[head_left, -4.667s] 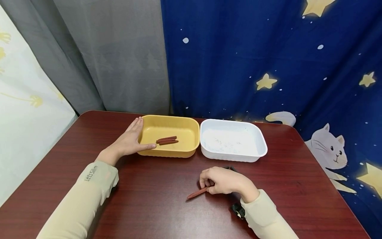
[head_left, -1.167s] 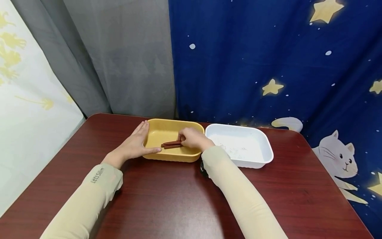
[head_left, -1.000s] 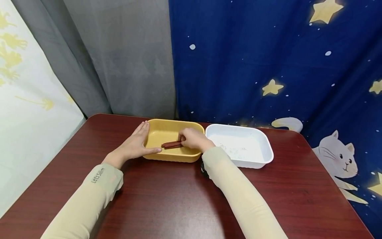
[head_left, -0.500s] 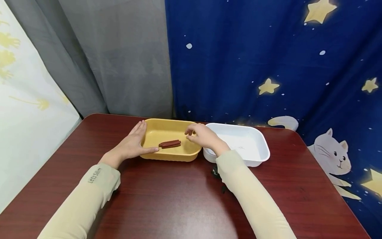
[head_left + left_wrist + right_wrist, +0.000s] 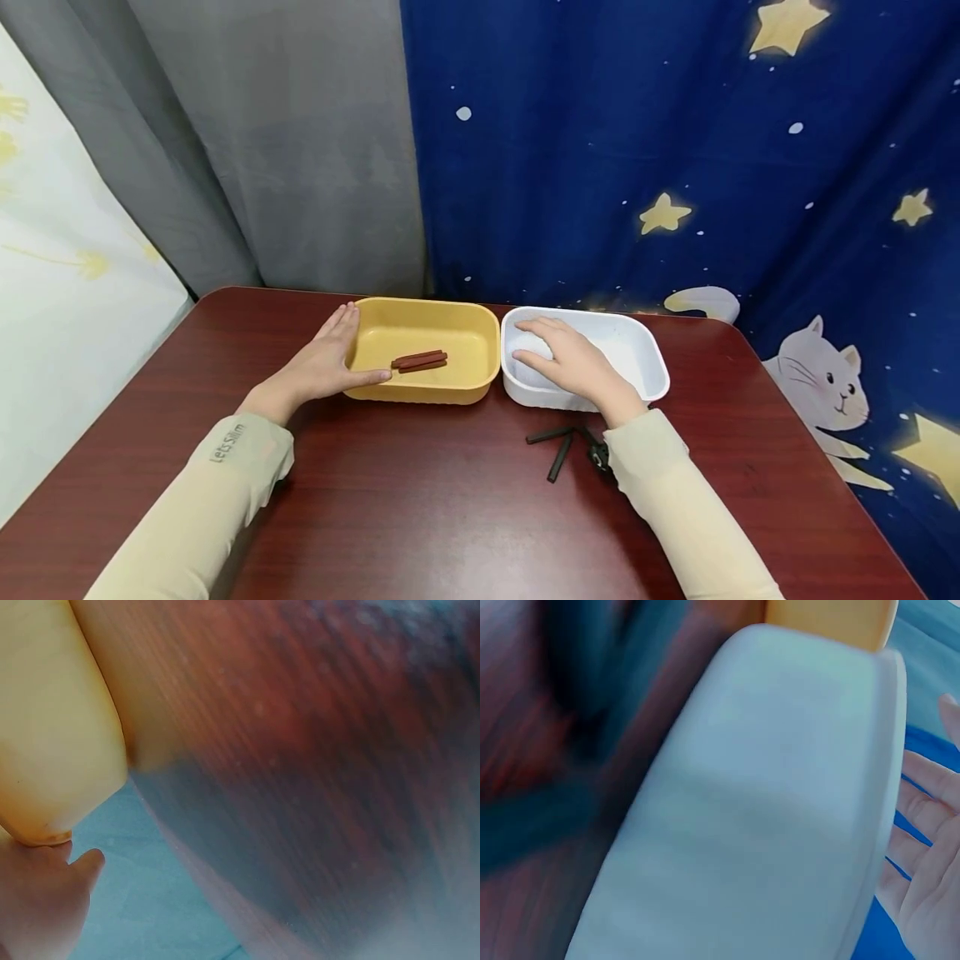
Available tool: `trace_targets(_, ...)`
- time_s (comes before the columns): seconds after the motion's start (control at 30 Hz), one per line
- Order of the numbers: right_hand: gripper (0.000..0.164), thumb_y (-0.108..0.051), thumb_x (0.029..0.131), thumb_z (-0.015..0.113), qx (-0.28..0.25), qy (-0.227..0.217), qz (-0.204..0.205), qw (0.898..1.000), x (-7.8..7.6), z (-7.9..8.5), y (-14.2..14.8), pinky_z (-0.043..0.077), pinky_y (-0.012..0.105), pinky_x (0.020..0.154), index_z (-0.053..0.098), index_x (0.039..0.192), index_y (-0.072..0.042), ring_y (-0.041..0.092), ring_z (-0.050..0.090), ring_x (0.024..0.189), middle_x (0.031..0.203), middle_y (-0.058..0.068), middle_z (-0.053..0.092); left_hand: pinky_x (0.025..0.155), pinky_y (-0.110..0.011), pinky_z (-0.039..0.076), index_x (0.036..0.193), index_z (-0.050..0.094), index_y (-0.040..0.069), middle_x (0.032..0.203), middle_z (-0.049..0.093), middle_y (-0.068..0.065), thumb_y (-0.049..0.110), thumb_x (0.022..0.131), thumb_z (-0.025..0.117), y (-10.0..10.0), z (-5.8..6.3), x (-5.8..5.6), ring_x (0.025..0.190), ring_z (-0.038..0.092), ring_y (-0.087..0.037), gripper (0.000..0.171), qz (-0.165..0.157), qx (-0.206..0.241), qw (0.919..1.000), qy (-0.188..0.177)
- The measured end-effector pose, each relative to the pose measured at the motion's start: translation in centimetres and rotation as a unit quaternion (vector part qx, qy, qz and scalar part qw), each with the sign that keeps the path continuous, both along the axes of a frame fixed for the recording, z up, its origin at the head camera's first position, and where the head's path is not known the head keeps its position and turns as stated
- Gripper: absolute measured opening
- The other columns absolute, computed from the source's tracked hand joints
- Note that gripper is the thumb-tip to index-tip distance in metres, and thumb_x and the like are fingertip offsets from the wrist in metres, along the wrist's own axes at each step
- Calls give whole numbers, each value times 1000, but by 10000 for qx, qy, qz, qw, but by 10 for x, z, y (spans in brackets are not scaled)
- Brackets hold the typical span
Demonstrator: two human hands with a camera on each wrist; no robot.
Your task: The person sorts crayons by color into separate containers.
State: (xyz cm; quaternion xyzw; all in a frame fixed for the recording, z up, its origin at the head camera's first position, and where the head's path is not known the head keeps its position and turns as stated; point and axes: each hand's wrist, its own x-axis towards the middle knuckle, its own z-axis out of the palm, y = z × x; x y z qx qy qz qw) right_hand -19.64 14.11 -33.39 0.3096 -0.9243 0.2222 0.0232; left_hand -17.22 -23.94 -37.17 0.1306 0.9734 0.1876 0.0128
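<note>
My left hand (image 5: 318,367) rests on the left end of the yellow plastic container (image 5: 472,392), fingers straight along its side and thumb over the front rim. Inside lie several short reddish-brown sticks (image 5: 420,361) side by side. My right hand (image 5: 573,362) hovers over the white plastic container (image 5: 648,379), fingers spread and slightly bent, holding nothing. The right wrist view shows the white container's outer wall (image 5: 742,810) with that palm (image 5: 930,877) beyond its rim. In the left wrist view, the left hand (image 5: 45,900) touches the yellow container's end (image 5: 60,727).
Dark sticks (image 5: 559,458) lie on the reddish-brown table (image 5: 405,500) below the right wrist, partly covered by it and blurred in the right wrist view. A small black device (image 5: 600,456) sits under the right wrist. Curtains (image 5: 525,167) hang behind the table.
Earlier the right hand held a reddish-brown stick over the table, then set it among the others in the yellow container. It has let go and moved right. The left hand stays put.
</note>
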Motion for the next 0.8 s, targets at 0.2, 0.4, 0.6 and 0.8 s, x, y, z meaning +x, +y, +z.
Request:
trace_targets(0.2,70,-62,87,45,341,111,-171,9992,10,0,31,27,45,110,42,140,-17,21,33,135,143,3,42,114,-49,11,147,0,-1,155,-2,-15,75,71,55,1,2,0,144,-4,-28,121,-13,-62,10000,-16)
trace_targets(0.4,76,-65,85,47,527,196,-292,9980,15,-2,60,25,47,111,40,141,-14,26,30,137,145,5,40,114,-50,12,147,0,-1,155,-2,-16,73,72,56,0,2,1,144,-3,-29,120,-45,-46,10000,10)
trace_targets(0.6,80,-67,84,46,718,173,-652,9951,16,-6,88,25,52,109,31,146,-18,26,21,141,151,3,30,114,-49,12,147,1,-1,155,-3,-14,73,72,57,0,2,1,144,-4,-28,119,-31,-43,10000,27)
trace_targets(0.8,86,-67,84,45,776,-14,-1030,9916,9,-15,115,22,53,110,18,149,-19,24,9,144,156,3,15,114,-48,11,147,-1,0,155,-5,-12,73,72,56,0,2,1,144,-6,-26,119,-19,-64,10000,-8)
